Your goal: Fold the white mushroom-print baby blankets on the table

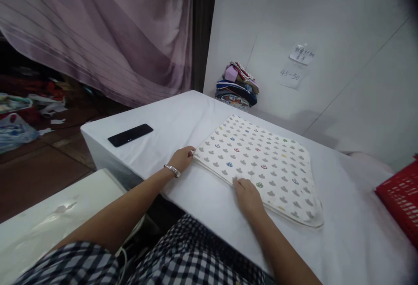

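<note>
A white cloth printed with small grey shapes and a few coloured ones lies folded flat in layers on the white-covered table. At its near left corner my left hand, with a bracelet on the wrist, is closed with the corner pinched between thumb and fingers. My right hand grips the near edge around its middle, its fingers curled and partly hidden. The cloth's far right part lies untouched.
A black phone lies at the table's left. Folded fabrics are stacked at the back by the wall, below paper notes. A red plastic basket stands at the right edge. A pale surface is at lower left.
</note>
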Motion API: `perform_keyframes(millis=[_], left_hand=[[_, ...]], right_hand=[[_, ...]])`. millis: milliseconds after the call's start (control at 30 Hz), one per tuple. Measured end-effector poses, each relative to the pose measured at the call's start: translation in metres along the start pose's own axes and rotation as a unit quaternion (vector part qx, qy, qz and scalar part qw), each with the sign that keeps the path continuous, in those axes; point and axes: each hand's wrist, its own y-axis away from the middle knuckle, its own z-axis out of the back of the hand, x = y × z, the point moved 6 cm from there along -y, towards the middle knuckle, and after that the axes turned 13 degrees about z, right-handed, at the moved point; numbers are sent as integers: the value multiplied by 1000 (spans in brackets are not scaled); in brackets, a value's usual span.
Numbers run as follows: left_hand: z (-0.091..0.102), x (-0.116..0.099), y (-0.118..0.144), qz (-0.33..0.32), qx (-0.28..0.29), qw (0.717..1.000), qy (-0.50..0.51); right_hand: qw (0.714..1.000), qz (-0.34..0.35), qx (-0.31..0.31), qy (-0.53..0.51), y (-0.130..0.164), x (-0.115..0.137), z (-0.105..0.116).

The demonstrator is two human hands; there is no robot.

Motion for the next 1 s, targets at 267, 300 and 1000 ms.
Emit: perform_keyframes(millis=[267,300,1000], left_hand=[[2,-4,4,9,-14,1000,0],[3,-4,6,10,-20,1000,3],[3,-2,3,105,38,992,-50]], right_hand=[[1000,15,-2,12,0,2,-3],[1000,14,1,11,1,2,-2],[999,1,8,-31,2,2,0]])
